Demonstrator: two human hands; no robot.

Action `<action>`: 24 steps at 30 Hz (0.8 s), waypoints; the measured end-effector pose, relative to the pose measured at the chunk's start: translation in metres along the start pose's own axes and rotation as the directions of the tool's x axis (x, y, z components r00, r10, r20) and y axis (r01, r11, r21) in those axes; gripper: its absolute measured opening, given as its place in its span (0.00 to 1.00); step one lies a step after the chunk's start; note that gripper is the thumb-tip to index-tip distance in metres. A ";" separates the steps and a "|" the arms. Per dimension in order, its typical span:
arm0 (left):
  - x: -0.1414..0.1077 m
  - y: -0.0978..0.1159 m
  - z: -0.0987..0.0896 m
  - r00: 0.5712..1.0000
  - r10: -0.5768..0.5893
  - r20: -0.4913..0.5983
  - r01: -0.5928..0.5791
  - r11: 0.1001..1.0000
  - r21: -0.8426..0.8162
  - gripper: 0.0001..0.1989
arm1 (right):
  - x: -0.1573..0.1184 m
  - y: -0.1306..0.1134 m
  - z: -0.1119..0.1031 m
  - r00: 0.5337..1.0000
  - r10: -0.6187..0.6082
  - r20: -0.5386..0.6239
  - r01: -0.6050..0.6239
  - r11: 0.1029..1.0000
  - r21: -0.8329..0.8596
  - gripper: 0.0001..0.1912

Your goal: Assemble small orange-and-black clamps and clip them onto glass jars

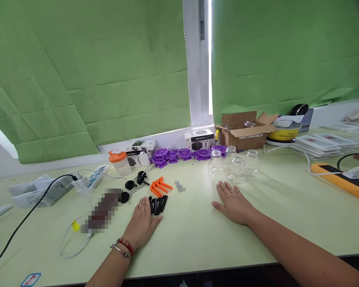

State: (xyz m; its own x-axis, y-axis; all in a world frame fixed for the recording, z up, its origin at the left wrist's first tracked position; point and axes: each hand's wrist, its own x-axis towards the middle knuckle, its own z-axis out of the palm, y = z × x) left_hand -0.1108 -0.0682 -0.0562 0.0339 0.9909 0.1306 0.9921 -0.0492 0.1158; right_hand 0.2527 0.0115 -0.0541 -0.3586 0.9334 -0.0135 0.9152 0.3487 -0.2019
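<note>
My left hand [142, 225] lies flat on the pale table, fingers out, right beside several short black handles [158, 204]. Behind these are orange angled plastic pieces [160, 186] and a small group of screws [179, 186]. Black round knobs with metal rods [141, 177] sit to the left of the orange pieces. Flat on the table too, my right hand [233, 204] has its thumb apart and holds nothing. Just beyond its fingertips stand several clear glass jars [237, 167]. Purple plastic wheel-like parts [184, 154] form a row farther back.
An open cardboard box [245, 137] stands at the back right, near a yellow tub [284, 133]. An orange-and-black power strip [341, 179] lies at right. A shaker cup [120, 162], a blurred-out object [103, 211] and cables are at left. White stacked pieces [44, 191] lie beyond.
</note>
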 end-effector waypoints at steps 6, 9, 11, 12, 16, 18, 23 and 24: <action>-0.002 0.009 -0.010 0.998 -0.022 0.054 0.021 1.000 0.017 0.43 | -0.002 -0.002 -0.003 1.000 0.012 0.027 -0.011 1.000 -0.028 0.48; -0.003 0.011 -0.012 0.999 -0.022 0.050 0.022 1.000 0.000 0.42 | -0.002 -0.001 -0.001 0.999 0.015 0.031 -0.014 0.999 -0.030 0.48; -0.003 0.011 -0.012 0.998 -0.032 0.060 0.033 0.999 -0.022 0.42 | -0.001 0.000 0.002 1.000 0.011 0.019 -0.011 1.000 -0.022 0.48; -0.003 0.011 -0.012 0.997 -0.037 0.067 0.039 0.999 -0.037 0.43 | 0.000 0.001 0.003 1.000 0.008 0.010 -0.008 1.000 -0.013 0.47; -0.007 0.008 -0.017 0.998 -0.043 0.046 0.050 0.987 -0.154 0.41 | 0.000 0.003 -0.003 0.997 0.010 -0.073 -0.002 0.993 0.115 0.42; -0.008 0.005 -0.025 0.998 -0.034 -0.061 0.019 0.974 -0.227 0.37 | -0.003 0.000 -0.012 0.981 0.027 -0.194 0.019 0.973 0.228 0.36; -0.001 -0.010 -0.050 0.891 -0.117 -0.439 0.053 0.986 -0.155 0.29 | -0.018 -0.017 -0.032 0.925 -0.184 -0.332 0.279 0.922 0.268 0.24; 0.003 -0.014 -0.053 0.881 -0.137 -0.452 0.102 0.990 -0.102 0.26 | -0.021 -0.020 -0.032 0.914 -0.269 -0.304 0.347 0.907 0.240 0.23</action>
State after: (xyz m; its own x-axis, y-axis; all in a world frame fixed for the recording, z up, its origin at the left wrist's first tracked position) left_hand -0.1311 -0.0712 -0.0053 -0.1612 0.8230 0.5446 0.9728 0.0394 0.2284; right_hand 0.2477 -0.0123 -0.0183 -0.5182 0.7849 0.3399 0.6615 0.6196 -0.4224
